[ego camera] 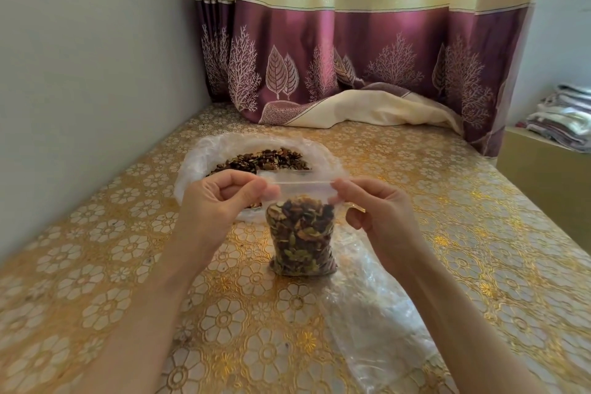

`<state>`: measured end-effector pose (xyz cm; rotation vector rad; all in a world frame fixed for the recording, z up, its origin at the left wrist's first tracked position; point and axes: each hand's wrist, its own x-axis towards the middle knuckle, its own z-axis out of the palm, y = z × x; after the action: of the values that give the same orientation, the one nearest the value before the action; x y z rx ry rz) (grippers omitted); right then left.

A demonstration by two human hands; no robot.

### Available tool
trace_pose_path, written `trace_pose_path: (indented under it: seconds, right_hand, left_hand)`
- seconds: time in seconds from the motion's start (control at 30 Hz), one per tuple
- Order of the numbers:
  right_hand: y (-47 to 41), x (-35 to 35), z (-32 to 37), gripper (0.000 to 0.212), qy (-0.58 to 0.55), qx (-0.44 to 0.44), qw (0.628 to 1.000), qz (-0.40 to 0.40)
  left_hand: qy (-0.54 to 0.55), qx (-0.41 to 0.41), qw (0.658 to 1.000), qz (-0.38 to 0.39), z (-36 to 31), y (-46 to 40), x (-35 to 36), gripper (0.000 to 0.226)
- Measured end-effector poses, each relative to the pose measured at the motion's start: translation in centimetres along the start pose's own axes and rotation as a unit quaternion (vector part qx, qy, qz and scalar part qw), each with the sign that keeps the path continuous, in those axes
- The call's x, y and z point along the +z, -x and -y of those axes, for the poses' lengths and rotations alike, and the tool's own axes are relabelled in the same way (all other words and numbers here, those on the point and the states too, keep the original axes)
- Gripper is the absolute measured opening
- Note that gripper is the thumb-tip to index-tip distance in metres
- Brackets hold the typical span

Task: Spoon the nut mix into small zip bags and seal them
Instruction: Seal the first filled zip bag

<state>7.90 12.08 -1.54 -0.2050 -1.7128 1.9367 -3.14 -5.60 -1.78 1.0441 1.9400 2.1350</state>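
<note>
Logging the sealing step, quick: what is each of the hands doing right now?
Left hand: pinches the top left corner of the small zip bag.
Right hand: pinches the bag's top right corner.

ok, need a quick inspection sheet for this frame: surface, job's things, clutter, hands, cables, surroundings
Surface: table under a gold floral cover.
Job's things: small zip bag, filled with nut mix, standing on the table, top strip held up; big open bag of nut mix behind it. No spoon seen.
Clutter: clear plastic sheet lying at near right.
Hands: left hand and right hand each pinch one end of the zip strip.
Cables: nothing seen.
Surroundings: wall at left, purple and cream curtain pooling on the table's far edge, folded cloths at far right.
</note>
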Motion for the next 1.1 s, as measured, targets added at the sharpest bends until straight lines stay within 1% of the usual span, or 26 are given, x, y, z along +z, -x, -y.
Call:
trace_pose_path:
  seconds: [0.13, 0.27, 0.37, 0.47, 0.57, 0.73, 0.83, 0.93, 1.1]
  right_hand:
    - [0.04, 0.16, 0.00, 0.012, -0.004, -0.002, 1.000, -0.001]
    - [0.13, 0.29, 0.02, 0.010, 0.048, -0.018, 0.999, 0.006]
    - [0.16, 0.42, 0.06, 0.010, 0.084, -0.045, 0.995, 0.030]
    - [0.15, 0.56, 0.12, 0.013, 0.124, -0.065, 0.989, 0.055]
    - [0.12, 0.52, 0.20, 0.015, 0.114, -0.067, 0.989, 0.063]
    - [0.10, 0.58, 0.17, 0.025, 0.087, -0.066, 0.992, 0.057]
    - [0.09, 0.72, 0.06, 0.028, 0.087, -0.070, 0.993, 0.048]
    - [0.12, 0.70, 0.14, 0.024, 0.100, -0.071, 0.991, 0.047]
    - [0.03, 0.86, 0.29, 0.015, 0.165, -0.110, 0.978, 0.062]
  left_hand:
    - [-0.015, 0.018, 1.000, 0.011, 0.09, 0.10, 0.33, 0.013]
    - [-0.033, 0.016, 0.999, 0.014, 0.42, -0.04, 0.72, 0.006]
    - [-0.056, 0.025, 0.998, 0.011, 0.50, -0.15, 0.71, 0.013]
    - [-0.067, 0.036, 0.997, 0.008, 0.35, -0.01, 0.71, 0.010]
    - [-0.059, 0.035, 0.997, 0.017, 0.15, 0.14, 0.65, 0.004]
    - [-0.073, 0.047, 0.996, 0.012, -0.01, 0.05, 0.62, 0.011]
    - [-0.077, 0.049, 0.996, 0.012, 0.09, 0.06, 0.68, 0.010]
    - [-0.066, 0.032, 0.997, 0.025, 0.13, 0.00, 0.46, 0.013]
    - [-0.064, 0.030, 0.996, 0.050, -0.06, 0.11, 0.21, 0.018]
